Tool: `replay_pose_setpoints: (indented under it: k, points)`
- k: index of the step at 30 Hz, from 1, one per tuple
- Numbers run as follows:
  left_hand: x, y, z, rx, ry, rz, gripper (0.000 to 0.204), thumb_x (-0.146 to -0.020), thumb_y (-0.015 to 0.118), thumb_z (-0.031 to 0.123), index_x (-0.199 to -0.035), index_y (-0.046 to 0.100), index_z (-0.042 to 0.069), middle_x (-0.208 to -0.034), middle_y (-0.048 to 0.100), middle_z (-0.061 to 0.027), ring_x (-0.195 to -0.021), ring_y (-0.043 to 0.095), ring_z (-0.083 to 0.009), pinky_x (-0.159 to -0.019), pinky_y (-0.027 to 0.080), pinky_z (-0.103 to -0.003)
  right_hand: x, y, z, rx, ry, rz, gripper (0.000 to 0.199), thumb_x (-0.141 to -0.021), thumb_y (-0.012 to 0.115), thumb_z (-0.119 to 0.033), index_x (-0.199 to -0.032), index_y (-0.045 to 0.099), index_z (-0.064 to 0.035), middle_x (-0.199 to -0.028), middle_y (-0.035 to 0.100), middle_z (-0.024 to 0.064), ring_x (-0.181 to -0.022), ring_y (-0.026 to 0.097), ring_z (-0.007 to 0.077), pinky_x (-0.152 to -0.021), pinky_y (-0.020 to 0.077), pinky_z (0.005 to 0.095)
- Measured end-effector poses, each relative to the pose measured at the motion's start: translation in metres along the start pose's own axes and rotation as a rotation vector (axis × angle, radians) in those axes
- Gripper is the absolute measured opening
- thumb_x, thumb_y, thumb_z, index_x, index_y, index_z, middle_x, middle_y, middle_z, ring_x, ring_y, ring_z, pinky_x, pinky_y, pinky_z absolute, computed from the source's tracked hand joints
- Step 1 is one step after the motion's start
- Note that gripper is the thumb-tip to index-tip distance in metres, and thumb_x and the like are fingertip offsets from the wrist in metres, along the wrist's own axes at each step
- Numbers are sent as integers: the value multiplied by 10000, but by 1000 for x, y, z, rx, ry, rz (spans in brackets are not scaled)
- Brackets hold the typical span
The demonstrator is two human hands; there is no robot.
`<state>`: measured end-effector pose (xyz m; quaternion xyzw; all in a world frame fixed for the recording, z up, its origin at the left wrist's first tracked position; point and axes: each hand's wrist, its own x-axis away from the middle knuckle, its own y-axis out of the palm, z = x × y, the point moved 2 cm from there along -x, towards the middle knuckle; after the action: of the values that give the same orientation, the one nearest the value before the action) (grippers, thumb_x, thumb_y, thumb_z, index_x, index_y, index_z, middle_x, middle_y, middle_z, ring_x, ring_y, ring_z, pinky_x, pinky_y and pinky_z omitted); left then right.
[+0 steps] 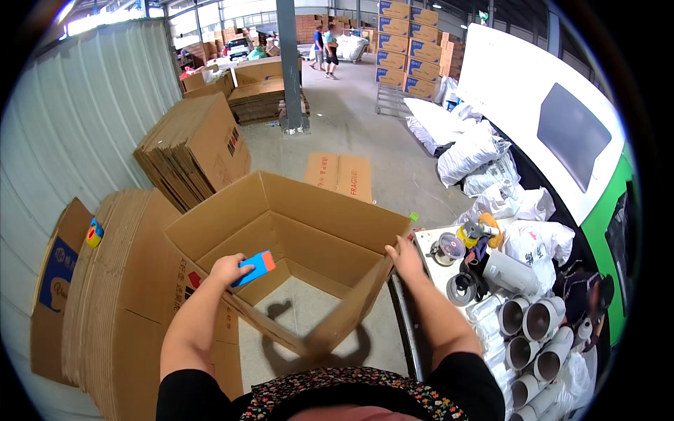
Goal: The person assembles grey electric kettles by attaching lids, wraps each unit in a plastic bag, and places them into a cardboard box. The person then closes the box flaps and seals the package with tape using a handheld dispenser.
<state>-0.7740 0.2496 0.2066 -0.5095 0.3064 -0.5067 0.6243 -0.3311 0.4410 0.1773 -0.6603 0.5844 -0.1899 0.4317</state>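
An unfolded cardboard box (323, 221) stands in front of me with its top open, and grey floor shows through its open bottom. My left hand (229, 271) is closed round a flat blue tool with a red end (257, 267), whose exact kind I cannot make out. That hand is at the box's near left wall, with the tool over the inside. On the far side of the near right wall, my right hand (406, 257) grips the box at its right corner, fingers over the top edge.
Flattened cartons (126, 281) lean in stacks at my left, a yellow and blue tape dispenser (94, 232) on them. A table (439, 274) at right bears grey cylinders (516, 316) and a clear-lidded cup (447, 248). Beyond are a closed carton (340, 175), a steel post (288, 70), white sacks (474, 154) and two people.
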Motion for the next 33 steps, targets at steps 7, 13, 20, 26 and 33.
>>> replay_pose_setpoints:
  k: [7, 13, 20, 26, 33]
  points:
    - [11, 59, 21, 84, -209, -11, 519, -759, 603, 501, -1021, 620, 53, -941, 646, -171, -885, 623, -289, -784, 475, -373, 43, 56, 42, -211, 189, -64, 777, -764, 551, -97, -1418, 133, -54, -1382, 318, 233, -1265, 354, 323, -1015, 321, 350]
    - [86, 108, 87, 757, -262, -115, 424, -862, 574, 368, -1019, 589, -25, -882, 637, -109, -803, 594, -157, -740, 477, -299, -16, 6, 120, -314, 136, -290, 814, -773, 557, -39, -1434, 115, -212, -1158, 536, 252, -1057, 549, 326, -876, 434, 346]
    - [139, 24, 44, 413, -409, 639, 378, -817, 619, 260, -1096, 563, 11, -952, 636, -173, -871, 615, -263, -786, 468, -361, -47, -13, 142, -166, 76, -463, 836, -763, 583, -54, -1432, 84, -113, -1203, 514, 241, -1111, 513, 331, -932, 405, 345]
    - [107, 64, -55, 489, -566, 566, 417, -863, 568, 377, -979, 593, -22, -800, 640, -139, -678, 598, -217, -666, 483, -359, 60, 62, 48, 12, -253, -731, 747, -821, 562, -334, -1406, 179, -70, -1334, 360, 258, -1193, 419, 358, -1002, 334, 383]
    - [53, 254, 12, 355, -322, -331, 487, -833, 536, 458, -1105, 581, 56, -987, 628, -198, -930, 607, -315, -820, 463, -376, 133, 208, 74, 530, -362, -1223, 650, -829, 515, -431, -1367, 327, -118, -1482, 173, 77, -1347, 210, 287, -1061, 236, 459]
